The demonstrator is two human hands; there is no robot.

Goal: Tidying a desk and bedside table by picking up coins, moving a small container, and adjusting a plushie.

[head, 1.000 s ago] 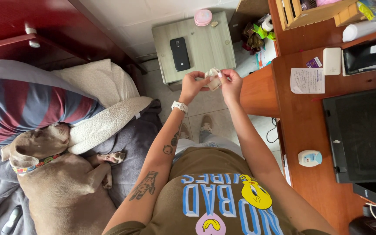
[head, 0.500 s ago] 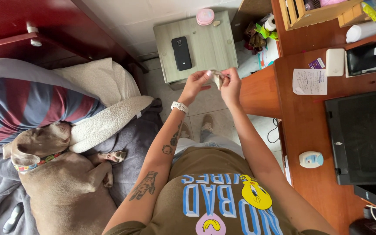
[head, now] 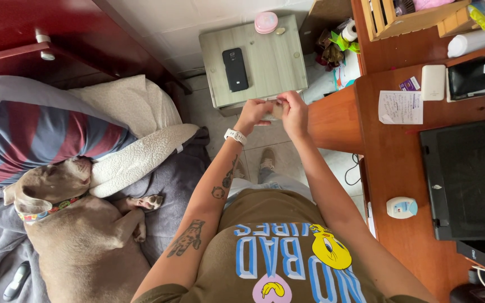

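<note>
The bed (head: 7, 247) on the left is the largest thing in view, with a grey blanket, a striped red and blue pillow (head: 35, 132) and a grey dog (head: 79, 235) that lies asleep on it, its head against a white fleecy cushion (head: 136, 157). On the right stands a brown wooden desk (head: 394, 163) that carries a dark monitor (head: 472, 174), a sheet of paper with handwriting (head: 399, 106), a flat white box (head: 433, 81) and a small white and blue device (head: 402, 207). Straight ahead, against the wall, is a small pale grey table (head: 276, 62) with a black phone (head: 235, 69) and a round pink case (head: 266, 22) on top. The person stands between bed and desk and holds both hands together in front of this table, above the tiled floor. The left hand (head: 254, 115), which has a white watch at the wrist, and the right hand (head: 294, 112) touch each other, and both are closed with the fingertips around one small pale object (head: 276, 109) — it sits between the two thumbs. It is whitish to beige and very little of it shows, so I cannot tell exactly what it is. I judge that it is very light and rather soft or thin, like folded paper or cloth, not slippery — it needs only a gentle pinch at its edges, because a strong squeeze could crumple it.
</note>
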